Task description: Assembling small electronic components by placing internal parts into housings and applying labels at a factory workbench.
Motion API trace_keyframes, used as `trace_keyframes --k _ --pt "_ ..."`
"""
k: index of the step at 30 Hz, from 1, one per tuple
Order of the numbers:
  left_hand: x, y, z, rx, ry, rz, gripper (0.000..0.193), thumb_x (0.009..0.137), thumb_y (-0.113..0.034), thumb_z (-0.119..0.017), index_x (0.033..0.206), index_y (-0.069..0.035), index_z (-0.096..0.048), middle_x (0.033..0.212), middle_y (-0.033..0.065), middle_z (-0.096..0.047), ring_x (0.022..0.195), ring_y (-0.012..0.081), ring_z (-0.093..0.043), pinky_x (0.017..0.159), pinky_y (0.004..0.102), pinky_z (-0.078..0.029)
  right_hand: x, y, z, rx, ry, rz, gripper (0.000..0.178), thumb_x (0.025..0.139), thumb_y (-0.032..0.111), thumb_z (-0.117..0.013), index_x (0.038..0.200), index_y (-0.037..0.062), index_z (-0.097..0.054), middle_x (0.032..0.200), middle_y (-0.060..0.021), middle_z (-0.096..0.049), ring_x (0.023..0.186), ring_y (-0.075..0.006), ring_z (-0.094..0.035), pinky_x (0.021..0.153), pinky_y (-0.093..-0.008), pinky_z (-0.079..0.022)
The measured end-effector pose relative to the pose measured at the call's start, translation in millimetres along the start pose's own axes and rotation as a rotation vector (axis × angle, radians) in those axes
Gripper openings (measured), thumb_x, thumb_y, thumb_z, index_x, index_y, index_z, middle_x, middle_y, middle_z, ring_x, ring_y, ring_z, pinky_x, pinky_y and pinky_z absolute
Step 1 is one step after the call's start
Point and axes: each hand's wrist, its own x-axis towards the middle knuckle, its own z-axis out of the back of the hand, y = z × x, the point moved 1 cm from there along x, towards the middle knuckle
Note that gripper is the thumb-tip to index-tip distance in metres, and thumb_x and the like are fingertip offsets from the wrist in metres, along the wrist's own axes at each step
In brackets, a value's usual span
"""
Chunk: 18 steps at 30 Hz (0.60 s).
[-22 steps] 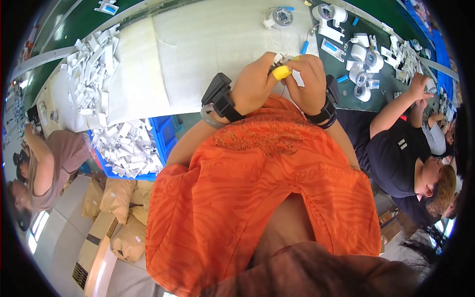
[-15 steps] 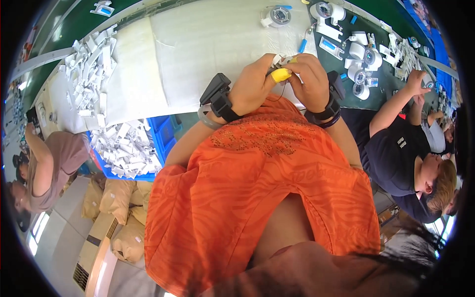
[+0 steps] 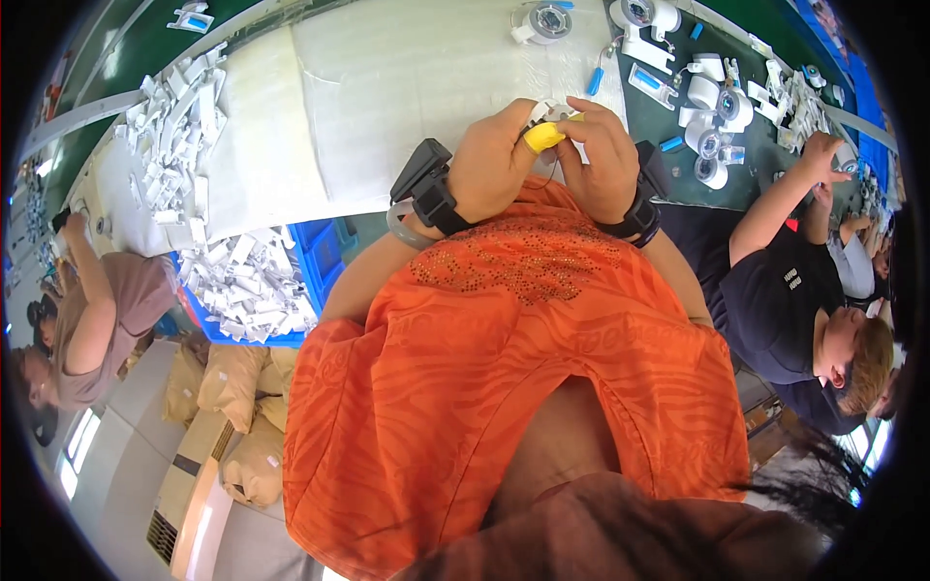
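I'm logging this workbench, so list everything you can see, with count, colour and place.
small part: one, white, between both hands' fingertips
finger cover: one, yellow, on a fingertip touching the part
foam sheet: one, white, covering the bench ahead
loose pieces: many, white, piled at far left of the bench
bin: one, blue, below the bench edge, full of white pieces
reels: several, white, right end of the bench
co-workers: two, seated left and right
left hand: one, wrist strap
right hand: one, wrist strap

A worker in an orange short-sleeved top [image 3: 504,387] with a beaded neckline, black wrist devices strapped behind the fingers of the left hand [image 3: 494,169] and right hand [image 3: 603,160], a yellow cot [image 3: 542,137] on one fingertip.
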Motion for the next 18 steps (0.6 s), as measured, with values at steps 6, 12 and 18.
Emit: trace_keyframes --k 6,12,18 --pt "1 7 7 -0.179 0.018 0.192 0.026 0.1 -0.023 -0.046 0.108 -0.001 -0.058 0.072 0.0014 -0.058 0.055 0.0073 -0.05 0.05 0.0217 -0.04 8 -4 -8 0.009 -0.026 0.028 0.026 0.072 0.0 -0.074 0.095 0.0046 -0.064 0.086 -0.0119 -0.062 0.086 -0.0303 -0.064 0.075 -0.036 -0.053" --pt "39 13 51 -0.321 -0.027 0.333 0.029 0.101 -0.022 -0.04 0.115 -0.002 -0.055 0.081 0.0085 -0.063 0.055 0.0108 -0.056 0.05 0.0236 -0.045 30 -39 7 0.198 0.097 -0.252 0.02 0.079 0.006 -0.071 0.097 0.0022 -0.063 0.085 -0.0114 -0.063 0.08 -0.0252 -0.065 0.07 -0.032 -0.052" --pt "121 36 139 -0.098 -0.186 0.277 0.039 0.099 -0.032 -0.041 0.115 0.001 -0.054 0.082 0.011 -0.065 0.055 0.0144 -0.057 0.048 0.0281 -0.05 32 -129 14 0.189 0.133 -0.446 0.016 0.086 0.008 -0.067 0.1 0.0003 -0.063 0.089 -0.0092 -0.066 0.077 -0.0176 -0.064 0.07 -0.0278 -0.05"
